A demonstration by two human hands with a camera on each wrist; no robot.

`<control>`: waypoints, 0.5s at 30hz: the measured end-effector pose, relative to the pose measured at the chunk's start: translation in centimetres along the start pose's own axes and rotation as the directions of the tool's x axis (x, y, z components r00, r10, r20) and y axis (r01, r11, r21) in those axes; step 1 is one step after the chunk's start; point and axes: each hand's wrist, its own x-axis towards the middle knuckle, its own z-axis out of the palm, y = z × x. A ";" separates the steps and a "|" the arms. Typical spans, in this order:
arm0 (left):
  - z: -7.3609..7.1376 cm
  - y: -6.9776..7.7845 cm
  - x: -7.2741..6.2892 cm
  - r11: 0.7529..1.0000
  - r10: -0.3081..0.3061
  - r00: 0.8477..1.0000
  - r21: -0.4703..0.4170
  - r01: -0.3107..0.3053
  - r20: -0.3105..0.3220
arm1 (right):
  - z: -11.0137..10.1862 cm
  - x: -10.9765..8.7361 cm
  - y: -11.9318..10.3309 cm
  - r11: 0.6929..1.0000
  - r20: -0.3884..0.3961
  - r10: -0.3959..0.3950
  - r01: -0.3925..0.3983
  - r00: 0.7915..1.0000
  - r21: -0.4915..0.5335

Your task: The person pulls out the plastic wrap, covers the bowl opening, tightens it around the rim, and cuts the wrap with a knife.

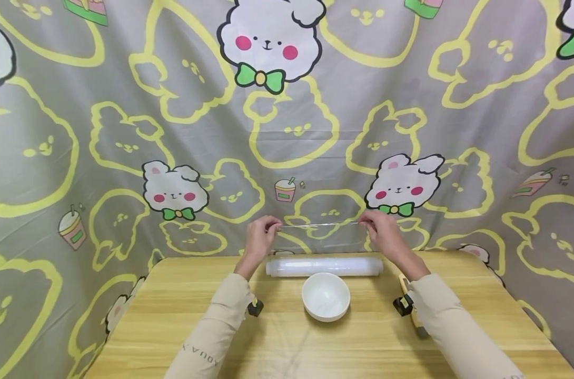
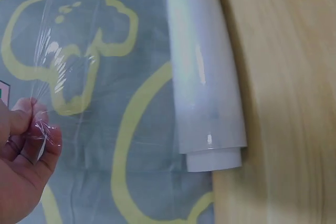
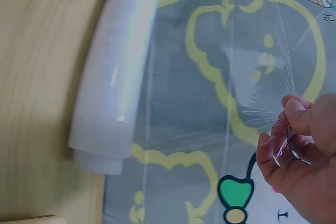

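A clear sheet of plastic wrap (image 1: 320, 225) is stretched between both raised hands, its upper edge nearly level. My left hand (image 1: 260, 239) pinches one corner between thumb and fingers; in the left wrist view creases fan out from the left hand (image 2: 26, 150). At the other corner my right hand (image 1: 385, 236) pinches the film, which bunches at the fingertips of the right hand (image 3: 299, 145) in the right wrist view. Below, near the table's back edge, lies the roll of plastic wrap (image 1: 325, 267), also seen as the roll (image 2: 207, 77). A white bowl (image 1: 326, 297) stands upright before it.
The wooden table (image 1: 292, 350) ends at a grey patterned curtain (image 1: 315, 142) behind. A yellow-handled tool (image 1: 416, 316) lies partly under the right forearm; its kind is hidden. Black wrist cameras (image 1: 403, 304) hang below the sleeves.
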 end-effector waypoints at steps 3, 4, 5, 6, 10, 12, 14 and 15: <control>-0.3 0.5 0.4 1.000 0.000 1.000 -0.010 0.000 0.005 | -0.5 0.3 -0.3 1.000 -0.015 -0.011 0.011 1.000 -0.012; -0.4 0.7 0.5 1.000 0.000 1.000 -0.022 0.000 0.005 | -0.7 0.4 -0.4 1.000 -0.016 -0.012 0.012 1.000 -0.013; -0.6 0.8 0.6 0.999 0.000 1.000 -0.032 0.000 0.001 | -0.9 0.5 -0.5 1.000 -0.016 -0.015 0.015 1.000 -0.014; -0.7 0.9 0.7 0.999 -0.001 1.000 -0.037 0.001 -0.004 | -1.0 0.7 -0.5 1.000 -0.017 -0.019 0.019 1.000 -0.016; -1.4 1.4 1.0 0.999 0.015 1.000 -0.046 -0.016 -0.027 | -1.5 1.5 -1.0 1.000 -0.021 -0.025 0.025 0.999 -0.017; -1.7 1.6 1.0 0.999 0.021 0.999 -0.041 -0.022 -0.030 | -1.8 1.8 -1.3 1.000 -0.028 -0.026 0.026 0.999 -0.017; -2.0 1.9 1.2 0.999 0.029 0.999 -0.042 -0.030 -0.034 | -2.0 2.0 -1.6 0.999 -0.037 -0.029 0.028 0.999 -0.021; -2.1 2.0 1.2 0.999 0.027 0.999 -0.040 -0.029 -0.036 | -2.1 2.1 -1.7 0.999 -0.041 -0.032 0.031 0.999 -0.021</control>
